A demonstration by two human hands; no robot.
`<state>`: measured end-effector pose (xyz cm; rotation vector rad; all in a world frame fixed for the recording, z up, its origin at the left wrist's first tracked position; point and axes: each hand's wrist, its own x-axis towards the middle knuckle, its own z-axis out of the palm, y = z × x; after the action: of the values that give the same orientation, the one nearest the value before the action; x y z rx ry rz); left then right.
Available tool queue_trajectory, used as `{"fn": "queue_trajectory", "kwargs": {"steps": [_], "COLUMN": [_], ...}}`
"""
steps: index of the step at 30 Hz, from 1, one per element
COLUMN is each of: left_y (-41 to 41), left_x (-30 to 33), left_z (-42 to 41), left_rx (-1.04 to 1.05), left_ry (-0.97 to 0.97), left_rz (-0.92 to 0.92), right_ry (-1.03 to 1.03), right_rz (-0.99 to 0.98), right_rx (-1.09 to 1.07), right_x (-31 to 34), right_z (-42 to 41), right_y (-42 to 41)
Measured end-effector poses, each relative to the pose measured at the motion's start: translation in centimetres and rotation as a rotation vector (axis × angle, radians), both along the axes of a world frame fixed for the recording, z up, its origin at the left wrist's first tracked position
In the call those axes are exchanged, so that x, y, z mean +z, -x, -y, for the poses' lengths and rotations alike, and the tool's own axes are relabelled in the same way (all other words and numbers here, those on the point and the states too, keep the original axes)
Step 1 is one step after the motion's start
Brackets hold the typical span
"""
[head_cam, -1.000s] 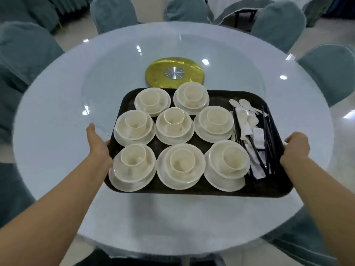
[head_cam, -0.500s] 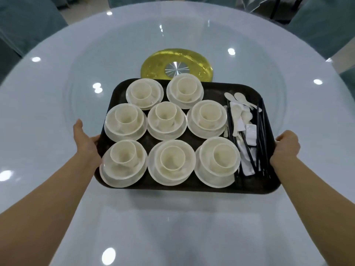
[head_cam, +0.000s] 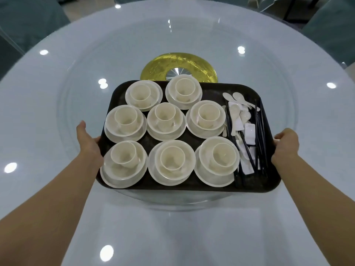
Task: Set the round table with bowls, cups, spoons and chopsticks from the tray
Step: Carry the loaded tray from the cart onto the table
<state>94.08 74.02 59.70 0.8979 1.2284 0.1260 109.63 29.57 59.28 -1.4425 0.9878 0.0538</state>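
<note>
A dark brown tray (head_cam: 213, 93) sits over the glass turntable (head_cam: 86, 77) of the round white table (head_cam: 172, 237). It carries several cream cups (head_cam: 172, 159), each standing in a bowl on a saucer. White spoons (head_cam: 235, 117) and black chopsticks (head_cam: 259, 131) lie along its right side. My left hand (head_cam: 87, 142) grips the tray's left edge. My right hand (head_cam: 286, 141) grips the right edge, fingers curled under it.
A gold disc with a silver hub (head_cam: 178, 69) marks the turntable's centre, just beyond the tray. Teal-covered chairs (head_cam: 28, 22) ring the table's far side. Bare white tabletop lies between me and the tray.
The view has moved closer over the table, and the tray now sits further in over the turntable. Both hands keep their hold on its edges.
</note>
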Motion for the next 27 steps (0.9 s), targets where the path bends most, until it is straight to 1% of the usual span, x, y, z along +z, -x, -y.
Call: {"fn": "queue_trajectory", "kwargs": {"steps": [3, 8, 11, 14, 18, 22, 23, 26, 27], "left_y": [-1.1, -1.7, -1.5, -1.1, 0.1, 2.9, 3.8, 6.6, 7.4], "left_x": [-0.1, -0.1, 0.2, 0.6, 0.3, 0.0, -0.1, -0.5, -0.7], "left_z": [-0.1, -0.2, -0.2, -0.1, -0.5, -0.3, -0.1, 0.5, 0.8], "left_rx": [-0.001, -0.002, -0.054, -0.102, -0.132, -0.138, -0.153, -0.23, -0.242], "left_ry": [-0.018, -0.01, -0.017, -0.036, -0.181, -0.201, -0.24, -0.492, -0.538], "left_rz": [-0.01, -0.016, -0.022, -0.043, -0.086, -0.078, -0.095, -0.173, -0.187], "right_ry": [-0.024, 0.016, 0.092, 0.215, 0.339, 0.49, 0.526, 0.627, 0.645], "right_rz": [0.003, 0.003, 0.012, 0.025, 0.108, 0.163, 0.177, 0.238, 0.257], "right_rx": [0.003, 0.02, 0.061, 0.176, 0.31, 0.426, 0.443, 0.471, 0.475], "right_x": [-0.1, -0.4, -0.7, -0.8, -0.9, -0.7, -0.5, 0.1, 0.2], "right_z": [0.0, -0.2, -0.1, 0.0, -0.9, -2.1, -2.5, -3.8, -4.2], "right_y": [-1.3, -2.1, -1.6, -0.8, 0.9, 3.7, 4.4, 7.0, 8.0]}}
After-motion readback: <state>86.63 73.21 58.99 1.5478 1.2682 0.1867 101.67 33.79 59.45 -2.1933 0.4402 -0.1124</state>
